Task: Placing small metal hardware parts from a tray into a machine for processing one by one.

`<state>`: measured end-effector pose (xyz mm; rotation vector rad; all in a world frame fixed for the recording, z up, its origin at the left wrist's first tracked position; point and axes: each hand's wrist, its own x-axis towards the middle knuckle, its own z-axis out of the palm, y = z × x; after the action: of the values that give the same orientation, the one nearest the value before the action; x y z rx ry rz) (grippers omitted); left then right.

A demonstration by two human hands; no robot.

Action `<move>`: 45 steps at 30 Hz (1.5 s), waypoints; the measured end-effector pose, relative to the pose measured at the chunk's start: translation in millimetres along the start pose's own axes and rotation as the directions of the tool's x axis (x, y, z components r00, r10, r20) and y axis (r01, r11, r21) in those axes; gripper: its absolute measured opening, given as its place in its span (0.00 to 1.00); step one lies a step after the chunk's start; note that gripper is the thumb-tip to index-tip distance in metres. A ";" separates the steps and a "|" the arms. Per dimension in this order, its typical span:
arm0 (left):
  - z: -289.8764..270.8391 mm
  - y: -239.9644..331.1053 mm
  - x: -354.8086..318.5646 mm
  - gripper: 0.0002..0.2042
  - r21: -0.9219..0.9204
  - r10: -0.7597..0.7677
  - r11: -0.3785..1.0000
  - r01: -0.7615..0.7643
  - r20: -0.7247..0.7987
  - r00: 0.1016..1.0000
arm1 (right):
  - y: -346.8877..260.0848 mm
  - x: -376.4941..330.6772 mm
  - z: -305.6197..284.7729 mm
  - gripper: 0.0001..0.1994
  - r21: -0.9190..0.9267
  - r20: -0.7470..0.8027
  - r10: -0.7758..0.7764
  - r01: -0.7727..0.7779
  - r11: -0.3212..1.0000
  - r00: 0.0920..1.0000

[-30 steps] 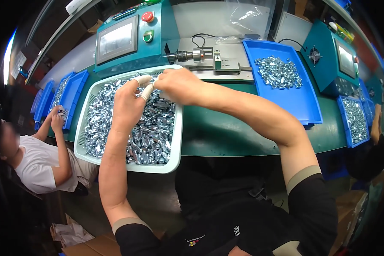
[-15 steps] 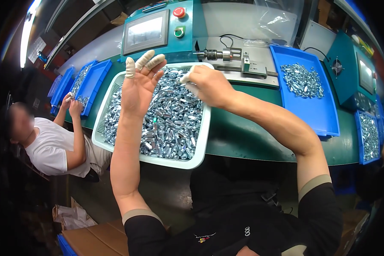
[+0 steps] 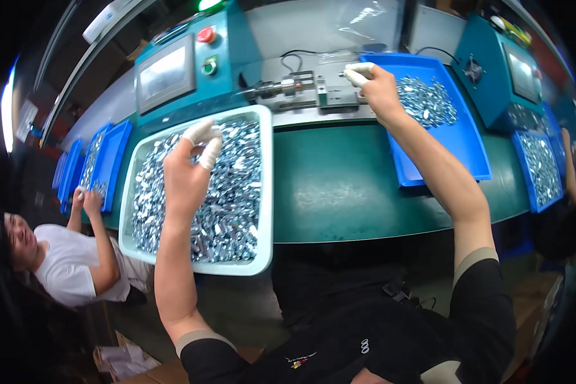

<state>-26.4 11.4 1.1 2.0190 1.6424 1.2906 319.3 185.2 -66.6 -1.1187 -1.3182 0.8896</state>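
Right hand (image 3: 382, 93): up over the right end of the flat silver steel base plate (image 3: 358, 116), left of the small silvery metal parts (image 3: 429, 99) piled in the shallow rectangular blue plastic tray (image 3: 470, 148). Thumb and forefinger, both in white finger cots, pinch one small silvery metal piece (image 3: 343, 74); it pokes out left of the tips. Exact shape too blurred to call.

Left hand (image 3: 184, 176): above the pale green rectangular plastic basket (image 3: 267, 192), which is loaded with loose shiny metal pieces (image 3: 230, 192). Its cotted fingers (image 3: 210, 153) are curled, thumb and index arched toward each other. Can't tell if anything sits between them.

Steel chuck (image 3: 275, 90) lies horizontal on the base plate, between basket and right hand. Behind the basket: teal metal control cabinet (image 3: 235, 41) with grey-framed screen (image 3: 166, 73), round red button (image 3: 206, 34) and green rotary switch (image 3: 210, 66). Basket and tray are both on the green-topped desk (image 3: 326, 192), well apart.

Far right: second teal cabinet (image 3: 489, 99), with a filled blue tray in front. Far left: co-worker in white T-shirt (image 3: 70, 262), hands at the blue trays there.
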 end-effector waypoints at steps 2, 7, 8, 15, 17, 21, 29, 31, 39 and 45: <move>3.9 8.7 -4.0 0.18 0.002 0.036 0.999 -0.036 0.059 0.998 | 7.2 15.8 1.0 0.13 -0.035 0.011 0.020 -0.020 0.999 1.000; 11.3 10.2 -6.6 0.18 0.000 0.038 0.999 -0.038 0.103 0.994 | 24.3 34.8 20.0 0.14 -0.139 0.055 0.019 -0.011 0.990 0.998; 8.4 9.7 -6.3 0.18 0.028 0.013 0.999 -0.016 0.118 0.993 | 23.3 37.3 24.4 0.13 -0.181 0.082 0.029 -0.014 0.983 0.996; 1.8 7.5 -7.6 0.18 0.057 -0.008 0.998 0.001 0.118 0.993 | 18.6 45.9 34.7 0.11 -0.370 0.182 0.046 0.025 0.929 0.982; 4.1 4.8 -7.0 0.18 0.043 0.056 0.997 -0.060 0.094 0.994 | 14.4 47.9 34.0 0.11 -0.406 0.192 0.085 0.001 0.914 0.978; 3.5 9.8 -6.7 0.17 0.049 0.065 0.996 -0.071 0.100 0.993 | 13.6 52.2 37.6 0.11 -0.438 0.165 0.137 -0.052 0.898 0.977; 5.1 10.6 -7.3 0.16 0.036 0.055 0.998 -0.058 0.090 0.994 | 8.2 59.9 42.7 0.14 -0.581 0.200 0.056 0.073 0.811 0.978; 4.8 11.3 -6.7 0.16 0.042 0.061 0.997 -0.065 0.088 0.994 | 8.0 62.4 41.0 0.13 -0.555 0.219 0.101 0.039 0.831 0.971; 7.5 7.4 -8.0 0.15 0.036 0.090 0.995 -0.094 0.099 0.991 | 16.4 68.6 43.1 0.17 -0.623 0.212 0.099 0.057 0.780 0.972; 9.4 11.2 -7.5 0.15 0.015 0.095 0.995 -0.097 0.069 0.993 | 15.6 51.5 45.0 0.17 -0.422 0.065 0.390 -0.329 0.845 0.919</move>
<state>-11.8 4.1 -0.6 2.1523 1.5500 1.2266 280.9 243.8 -71.2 -1.6960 -1.4830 1.0136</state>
